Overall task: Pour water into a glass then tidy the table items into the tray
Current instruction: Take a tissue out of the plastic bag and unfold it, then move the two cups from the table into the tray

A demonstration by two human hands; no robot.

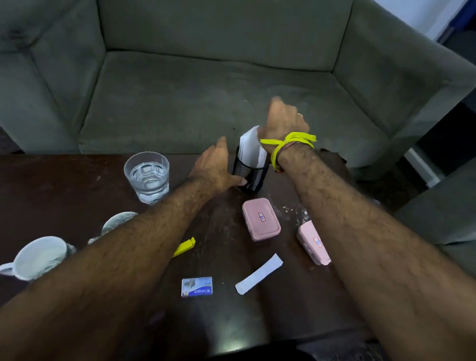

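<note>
Nearest the viewer, on the dark wooden counter (60, 183), lie a small blue-and-white printed box (197, 286) and, just to its right, a flat white paper strip (259, 273) set diagonally. To the left stands a white mug (37, 258), its handle pointing to the lower left. Beyond the mug, a second pale vessel (118, 221) is largely hidden by the left forearm and cannot be identified further. A yellow clip (184, 246) emerges from beneath that forearm, near the counter's centre.

Farther in, a pink lidded box (261, 219) bearing a small label lies flat. A second pink box (313, 242) lies to its right, partly covered by the right forearm. Left of centre stands the glass (147, 176), upright and partly filled with water.

At the far edge of the counter stands a black mesh holder (250, 175) containing white paper (252, 146). The left hand (216, 168) rests against the holder's left side, thumb touching the mesh near its base; the other fingers are extended toward the holder's far side, not seen curled round it. The right hand (285, 121) is raised above the holder's top, its wrist bound with yellow thread (288, 141). Motion blur obscures its fingers, so whether they are closed or apart cannot be told. No tray can be made out.

Behind the counter stands a grey-green sofa (211, 64).
</note>
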